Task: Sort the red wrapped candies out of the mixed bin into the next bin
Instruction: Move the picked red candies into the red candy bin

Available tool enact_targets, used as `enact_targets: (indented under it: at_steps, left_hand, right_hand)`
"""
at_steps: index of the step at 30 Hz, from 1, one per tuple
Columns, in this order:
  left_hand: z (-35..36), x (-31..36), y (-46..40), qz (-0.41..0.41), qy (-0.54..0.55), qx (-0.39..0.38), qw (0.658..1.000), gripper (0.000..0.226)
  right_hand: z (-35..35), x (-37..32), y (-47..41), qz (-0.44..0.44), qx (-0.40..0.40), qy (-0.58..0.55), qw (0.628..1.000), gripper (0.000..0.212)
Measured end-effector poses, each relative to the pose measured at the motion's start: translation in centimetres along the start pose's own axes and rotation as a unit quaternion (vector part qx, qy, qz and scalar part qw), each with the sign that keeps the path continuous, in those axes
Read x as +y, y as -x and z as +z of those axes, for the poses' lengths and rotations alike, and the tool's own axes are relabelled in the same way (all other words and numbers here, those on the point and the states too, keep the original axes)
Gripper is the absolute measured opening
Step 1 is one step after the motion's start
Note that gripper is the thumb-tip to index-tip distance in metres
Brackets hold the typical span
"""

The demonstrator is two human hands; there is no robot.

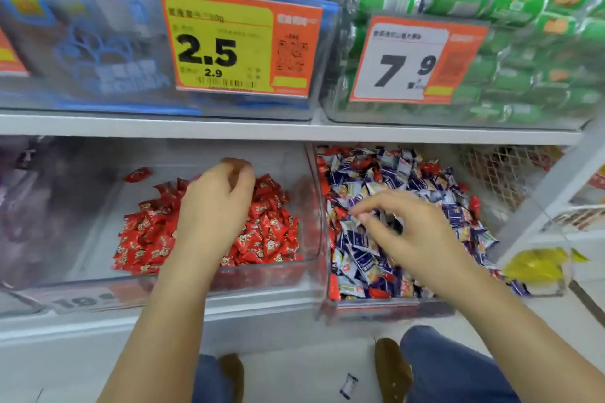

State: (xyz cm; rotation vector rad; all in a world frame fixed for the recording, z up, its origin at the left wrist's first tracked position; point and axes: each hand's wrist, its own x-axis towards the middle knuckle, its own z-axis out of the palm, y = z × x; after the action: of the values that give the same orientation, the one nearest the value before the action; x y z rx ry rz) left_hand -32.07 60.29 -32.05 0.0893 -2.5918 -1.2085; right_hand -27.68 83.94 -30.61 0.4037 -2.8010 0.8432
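Observation:
Two clear bins sit side by side on the lower shelf. The left bin [304, 258] holds a heap of red wrapped candies [262, 235]. The mixed bin [386, 303] on the right is full of blue-and-white wrapped candies [360, 252] with a few red ones [474, 204] scattered among them. My left hand [216, 203] hovers over the red heap, fingers curled downward; whether it holds a candy is hidden. My right hand [402, 232] reaches into the mixed bin, fingertips bent down among the wrappers near the bin's left wall.
A single red candy [139, 174] lies at the back of the left bin. Above, the upper shelf [294, 131] carries bins of blue packets and green packets with price cards. A white wire rack [556, 206] stands at right. One wrapper [348, 385] lies on the floor.

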Motion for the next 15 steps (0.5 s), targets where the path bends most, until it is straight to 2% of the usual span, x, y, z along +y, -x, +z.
enact_targets:
  at_steps: [3,6,10,12,15]
  left_hand:
    - [3.9,2.8,1.4,0.036,-0.031,-0.109,0.993,0.05]
    - [6.2,4.1,2.1,0.043,-0.07,-0.202,0.976,0.058]
    - [6.4,3.9,1.7,0.054,-0.077,-0.234,0.968,0.049]
    - [6.3,3.9,1.6,0.059,-0.066,-0.236,0.968,0.041]
    - [6.3,3.7,1.5,0.064,-0.073,-0.229,0.968,0.046]
  right_hand:
    - [-1.1,2.6,1.2,0.027,0.007,0.049,0.998,0.016]
    - [-1.4,3.2,0.0,0.024,0.004,0.063,0.998,0.021]
    - [-0.4,2.2,-5.5,0.019,-0.027,0.093,0.995,0.034]
    - [0.9,1.5,-8.9,0.024,-0.084,0.112,0.99,0.036]
    - [2.9,0.9,-12.5,0.033,-0.182,0.092,0.978,0.035]
